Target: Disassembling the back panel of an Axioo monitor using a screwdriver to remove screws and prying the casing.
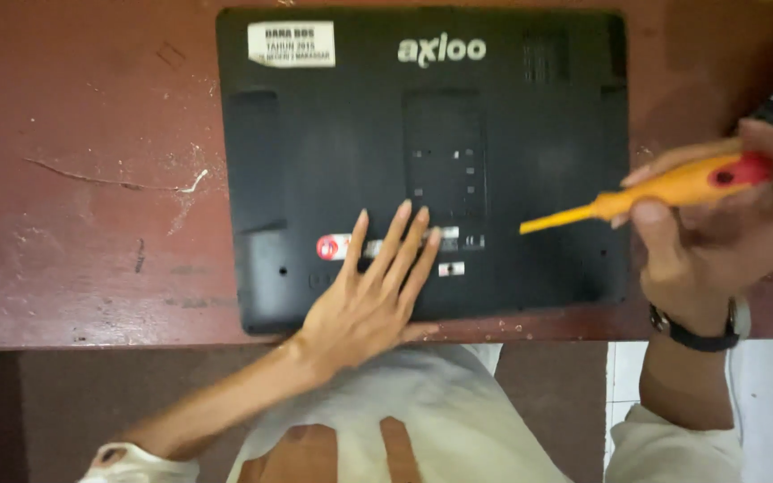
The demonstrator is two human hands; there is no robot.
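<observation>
**Black laptop, face down on a red desk**

Black plastic fills the head view: the laptop (pixel 422 161) lies underside up on the worn desk (pixel 82 179). The left hand (pixel 369 300) presses flat, fingers spread (near its front edge). The right hand (pixel 717 237) grips an orange screwdriver (pixel 646 192), tip above the base.

— What does the person wear? 
— White sleeves pushed up both forearms; a white shirt below the laptop (pixel 422 161).
— Anything nearer that laptop? 
— A dark-strapped wristwatch (pixel 700 333); bare fingers.
</observation>
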